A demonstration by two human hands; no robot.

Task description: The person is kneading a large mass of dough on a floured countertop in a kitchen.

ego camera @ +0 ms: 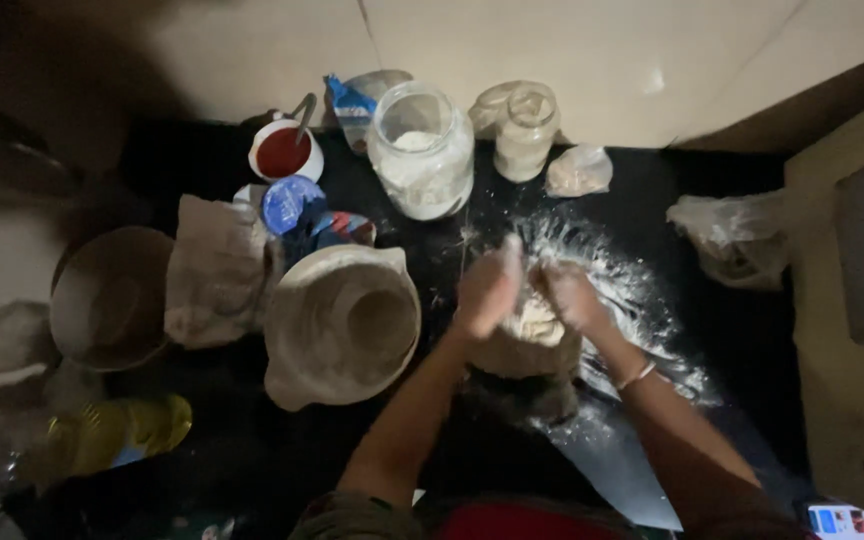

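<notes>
our fingers (500, 262) are floured, both sets closed around 1 lump of dough (535, 322) over the dusted black tabletop (752, 330). left hand (487, 292) and right hand (570, 295) press it; we judge it formed but ragged, kneading unfinished, open flour jar (421, 150) nearby.

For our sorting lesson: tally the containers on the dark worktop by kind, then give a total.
Clear jars with white powder: 2 (large jar, small jar)
Pale bowls: 2 (two-handled bowl, round bowl)
Red-filled cup: 1
Yellow bottle: 1
Total: 6
</notes>
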